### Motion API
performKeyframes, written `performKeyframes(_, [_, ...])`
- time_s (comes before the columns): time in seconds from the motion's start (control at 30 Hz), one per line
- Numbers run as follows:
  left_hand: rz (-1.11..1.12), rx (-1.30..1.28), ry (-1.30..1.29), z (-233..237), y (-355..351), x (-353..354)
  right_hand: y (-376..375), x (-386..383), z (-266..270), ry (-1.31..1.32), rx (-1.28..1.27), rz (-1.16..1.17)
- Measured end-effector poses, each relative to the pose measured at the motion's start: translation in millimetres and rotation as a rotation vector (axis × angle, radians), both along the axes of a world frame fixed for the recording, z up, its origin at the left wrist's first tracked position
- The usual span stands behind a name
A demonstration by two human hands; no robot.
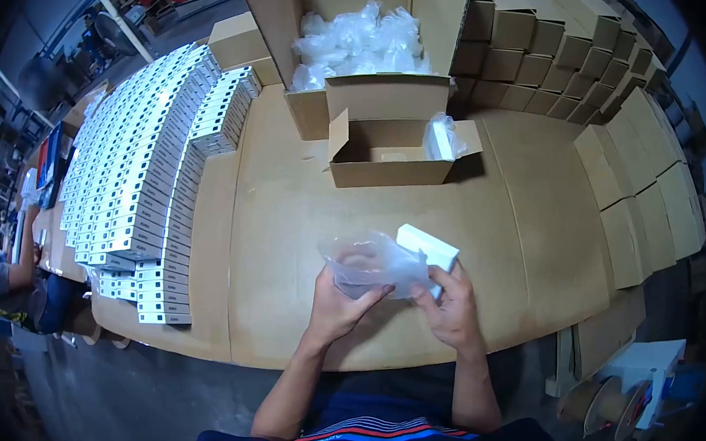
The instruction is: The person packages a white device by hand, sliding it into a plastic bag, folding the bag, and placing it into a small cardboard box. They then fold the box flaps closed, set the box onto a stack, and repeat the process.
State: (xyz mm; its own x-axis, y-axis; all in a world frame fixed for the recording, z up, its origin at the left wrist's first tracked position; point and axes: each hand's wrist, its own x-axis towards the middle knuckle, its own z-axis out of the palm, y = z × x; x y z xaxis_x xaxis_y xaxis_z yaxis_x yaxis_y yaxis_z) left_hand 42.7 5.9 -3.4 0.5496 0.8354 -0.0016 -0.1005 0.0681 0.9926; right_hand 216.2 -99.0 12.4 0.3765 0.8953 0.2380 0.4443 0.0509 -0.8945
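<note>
My left hand (338, 306) is closed on a clear plastic bag (362, 259), with its fingers behind or inside the film and the thumb on the near side. My right hand (450, 307) grips a small white box (427, 245) at its right end, and its thumb lies at the edge of the bag. The bag overlaps the box's left part in this view. Beyond my hands stands an open brown carton (390, 174), its flaps up, with one bagged white box (442, 138) upright at its right end.
A large carton (270, 15) full of clear plastic bags (363, 43) stands at the back. Stacked white boxes (138, 154) cover the table's left side. Brown cartons (540, 57) are piled at back right, with more cartons (633, 193) along the right edge. A person (13, 277) sits far left.
</note>
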Motion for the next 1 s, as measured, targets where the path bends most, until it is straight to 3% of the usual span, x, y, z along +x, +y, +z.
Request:
performKeyframes(0.13, [-0.016, 0.123, 0.104, -1, 0, -8, -4, 27, 8, 0.19, 0.119, -0.124])
performKeyframes(0.2, [-0.041, 0.118, 0.132, -10, -1, -11, 6, 34, 22, 0.326, 0.378, -0.192])
performKeyframes(0.4, [-0.083, 0.158, 0.177, -12, -6, -7, 31, 25, 59, 0.395, 0.55, 0.04])
performKeyframes(0.67, [-0.049, 0.172, 0.177, -12, -3, -9, 48, 1, 51, 0.434, 0.335, 0.154])
performKeyframes(1.0, [-0.075, 0.116, 0.195, -7, -5, -9, 45, 16, 44, 0.179, 0.187, 0.106])
